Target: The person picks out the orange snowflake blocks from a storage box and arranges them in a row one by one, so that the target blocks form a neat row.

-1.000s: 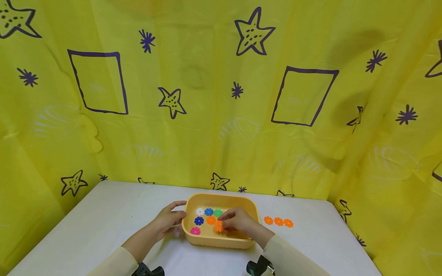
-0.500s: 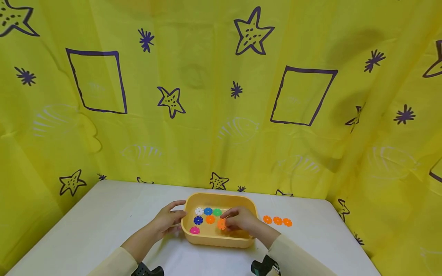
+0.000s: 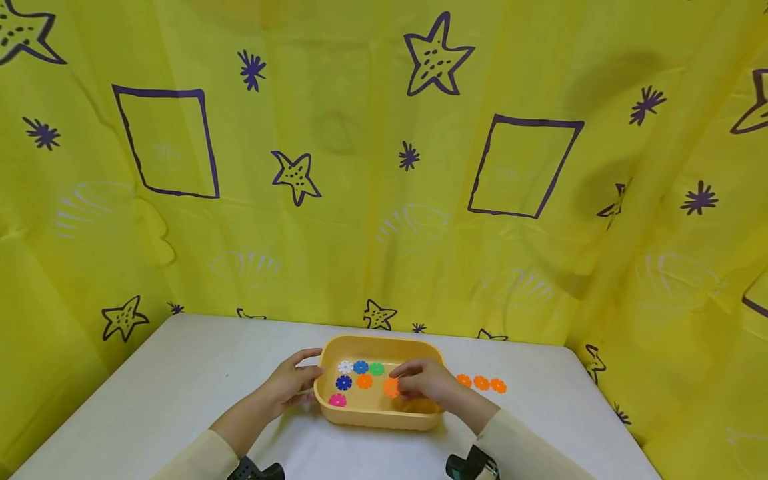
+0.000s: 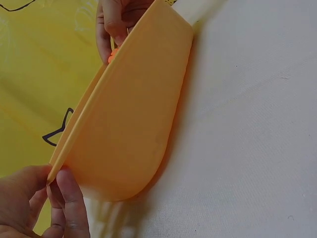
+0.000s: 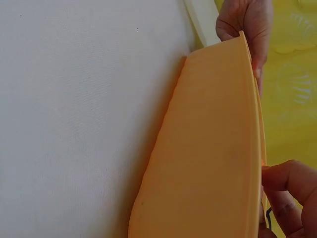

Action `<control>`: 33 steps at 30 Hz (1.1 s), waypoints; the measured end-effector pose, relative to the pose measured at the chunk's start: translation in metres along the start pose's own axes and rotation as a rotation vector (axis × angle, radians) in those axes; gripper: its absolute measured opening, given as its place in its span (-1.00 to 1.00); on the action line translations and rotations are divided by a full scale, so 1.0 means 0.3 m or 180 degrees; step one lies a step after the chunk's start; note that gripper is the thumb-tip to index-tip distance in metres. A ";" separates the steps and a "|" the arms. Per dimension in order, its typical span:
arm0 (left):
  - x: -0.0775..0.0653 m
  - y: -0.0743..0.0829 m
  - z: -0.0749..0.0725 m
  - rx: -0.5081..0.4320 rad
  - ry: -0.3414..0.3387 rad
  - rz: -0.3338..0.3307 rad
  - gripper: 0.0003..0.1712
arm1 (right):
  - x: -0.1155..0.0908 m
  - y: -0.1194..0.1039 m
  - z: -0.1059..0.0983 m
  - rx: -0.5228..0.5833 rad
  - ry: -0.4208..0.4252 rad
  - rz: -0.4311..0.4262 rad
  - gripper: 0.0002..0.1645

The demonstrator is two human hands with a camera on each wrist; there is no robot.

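Observation:
A light orange plastic tray (image 3: 384, 420) stands on the table, its left end rim pinched by my left hand (image 3: 288, 385), thumb over the edge and fingers against the outside (image 4: 69, 208). Inside the tray, my right hand (image 3: 427, 383) holds an orange flower-shaped disc (image 3: 391, 387) at its fingertips. Left of that disc lie another orange disc (image 3: 364, 381), a dark blue one (image 3: 344, 383) and a pink one (image 3: 337, 400). Along the far side sit a white disc (image 3: 345, 367), a blue disc (image 3: 361, 367) and a green disc (image 3: 376, 369). The near wall hides the held disc in the right wrist view.
Right of the tray, three orange discs lie in a row on the white tabletop, the middle orange disc (image 3: 481, 383) among them. A yellow patterned curtain (image 3: 348, 267) hangs behind the table (image 3: 198, 373) and down both sides.
My right hand has moved a little to the right inside the tray, carrying the orange disc away from the other discs. My left hand keeps its hold on the rim.

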State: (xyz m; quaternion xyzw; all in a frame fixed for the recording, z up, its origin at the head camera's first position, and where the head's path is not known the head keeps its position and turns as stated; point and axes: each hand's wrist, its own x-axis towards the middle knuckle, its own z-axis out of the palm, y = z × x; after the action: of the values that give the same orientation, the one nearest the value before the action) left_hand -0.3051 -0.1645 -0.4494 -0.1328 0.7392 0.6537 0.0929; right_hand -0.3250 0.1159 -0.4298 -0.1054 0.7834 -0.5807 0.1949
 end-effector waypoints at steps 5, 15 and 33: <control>-0.001 -0.001 -0.001 0.0014 0.0012 -0.0001 -0.43 | -0.008 0.001 -0.014 0.0054 -0.0039 -0.0096 -0.70; -0.001 0.000 0.000 0.0031 0.0007 0.0021 -0.42 | -0.033 -0.003 -0.040 0.0127 -0.0097 -0.0118 -0.71; 0.002 0.011 -0.021 0.0000 -0.0072 -0.0047 -0.39 | -0.069 -0.008 -0.090 0.0120 -0.0034 -0.0079 -0.68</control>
State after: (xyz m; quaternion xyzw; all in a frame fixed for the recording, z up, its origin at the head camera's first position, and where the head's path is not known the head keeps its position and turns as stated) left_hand -0.3066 -0.1704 -0.4457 -0.1309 0.7371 0.6545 0.1061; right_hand -0.3181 0.1468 -0.4168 -0.1145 0.7699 -0.5972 0.1938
